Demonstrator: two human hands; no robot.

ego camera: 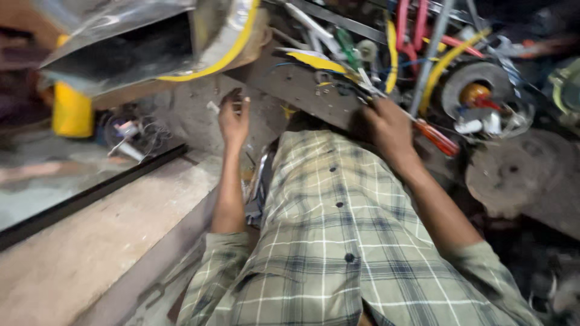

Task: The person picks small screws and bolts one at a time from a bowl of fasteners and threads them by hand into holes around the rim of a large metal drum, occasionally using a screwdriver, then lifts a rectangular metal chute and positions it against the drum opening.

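Note:
My left hand (pixel 234 118) reaches up with its fingers apart against a grey, dirty surface (pixel 187 108), close to a small white piece (pixel 212 107); it holds nothing. My right hand (pixel 389 128) is closed around a screwdriver with a red-orange handle (pixel 438 139). Its shaft points up-left towards a dark metal plate (pixel 302 90) under a tangle of wires. My checked shirt (pixel 338 241) fills the lower middle of the view, and what lies beneath it is hidden.
Red and yellow cables (pixel 411 30) hang above a round metal drum (pixel 477 84). A rusty disc (pixel 513 175) lies at the right. A yellow-edged metal panel (pixel 151 42) overhangs the upper left, beside a yellow container (pixel 71 111). A concrete ledge (pixel 90 253) runs along the left.

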